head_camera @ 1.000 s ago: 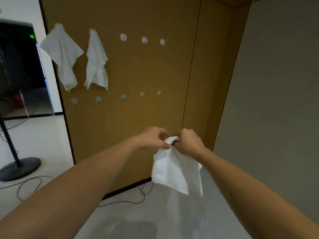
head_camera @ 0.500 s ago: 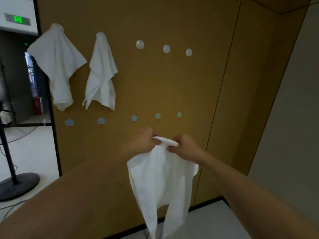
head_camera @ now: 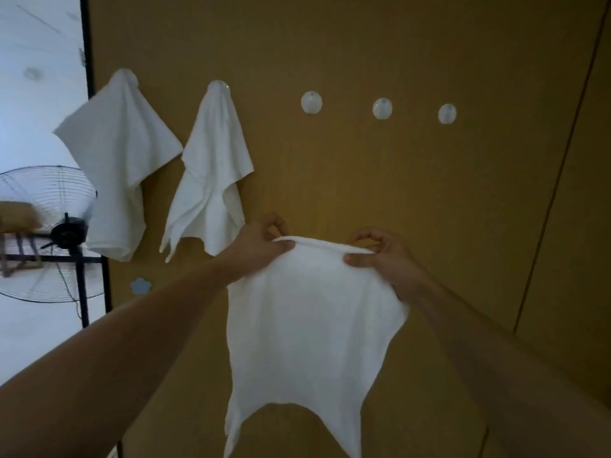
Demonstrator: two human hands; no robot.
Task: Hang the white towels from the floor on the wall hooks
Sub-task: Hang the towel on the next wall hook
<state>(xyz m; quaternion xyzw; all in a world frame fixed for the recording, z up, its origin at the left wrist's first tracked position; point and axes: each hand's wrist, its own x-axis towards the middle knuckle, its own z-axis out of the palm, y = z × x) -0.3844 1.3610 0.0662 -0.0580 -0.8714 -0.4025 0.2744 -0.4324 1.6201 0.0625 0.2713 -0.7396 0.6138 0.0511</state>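
Ochre wall [head_camera: 363, 44], hands [head_camera: 325, 249] pinching towel [head_camera: 310, 325] hanging lengthwise

Standing fan [head_camera: 62, 233] at left edge, beside brown wall panel [head_camera: 363, 44]; pale-blue flower sticker [head_camera: 140, 285] low on panel.

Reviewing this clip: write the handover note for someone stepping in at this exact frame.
Left hand and right hand each pinch the top edge of the held towel, spread between them below the hook row.
Done: two hung towels on the two leftmost hooks.
Left: three free hooks; the nearest is the obvious next target. Floor is out of view.
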